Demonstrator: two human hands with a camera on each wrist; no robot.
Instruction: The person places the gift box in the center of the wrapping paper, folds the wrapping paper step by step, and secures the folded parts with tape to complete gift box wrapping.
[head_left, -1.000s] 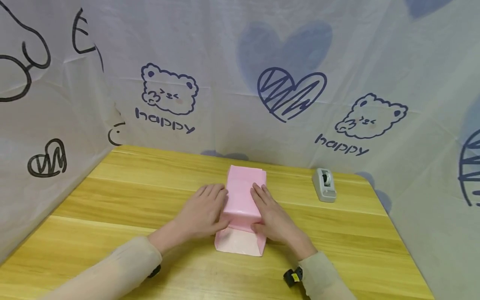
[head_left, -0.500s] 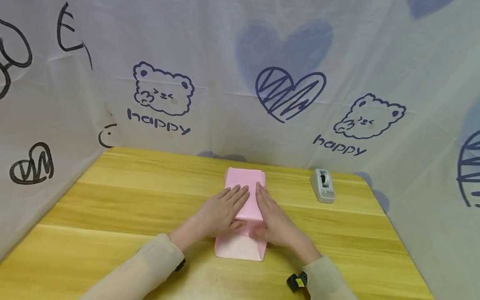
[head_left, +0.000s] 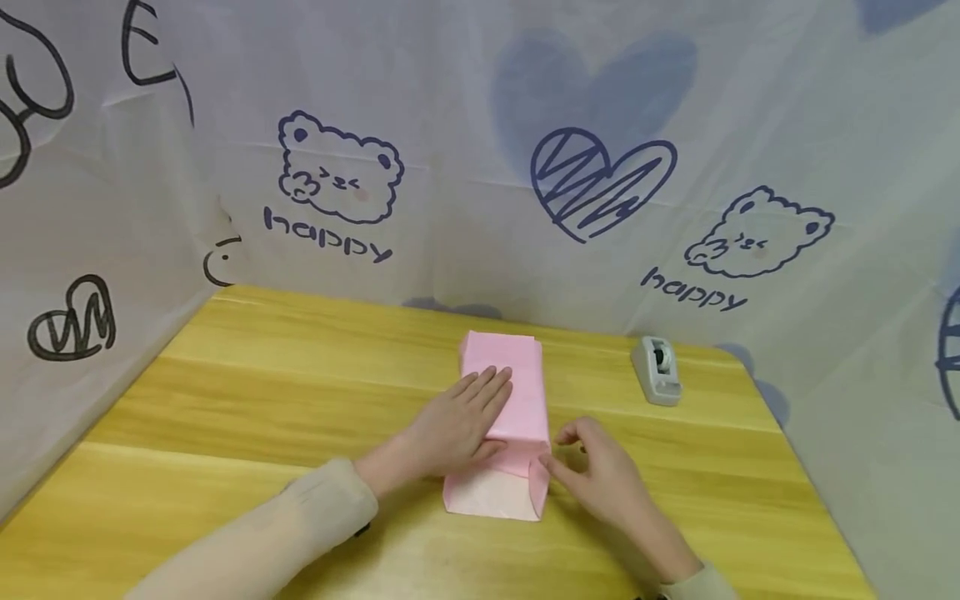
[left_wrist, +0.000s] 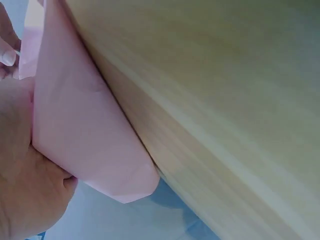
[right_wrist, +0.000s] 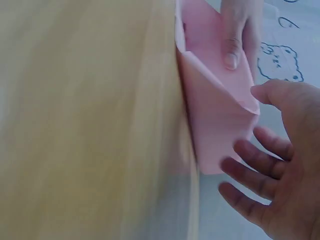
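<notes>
A box-shaped package in pink paper (head_left: 525,400) lies on the wooden table, its near end wrapped in folded paper. From that end a paper flap (head_left: 491,498) with a pale inner side spreads toward me. My left hand (head_left: 457,425) rests on top with straight fingers, its thumb over the near edge. Just off the right near corner is my right hand (head_left: 607,475), loosely bent and holding nothing. The right wrist view shows its spread fingers (right_wrist: 250,177) beside the package's side wall (right_wrist: 220,130), thumb tip right at the upper edge. In the left wrist view the palm covers part of the package (left_wrist: 85,115).
A grey tape dispenser (head_left: 657,372) with a small roll stands at the back right of the wooden table (head_left: 300,358). Behind and beside the table hangs a pale cloth (head_left: 450,217) printed with bears and hearts.
My left hand has moved from the package's left side onto its top. The right hand has come off the top and drawn back to the near right corner.
</notes>
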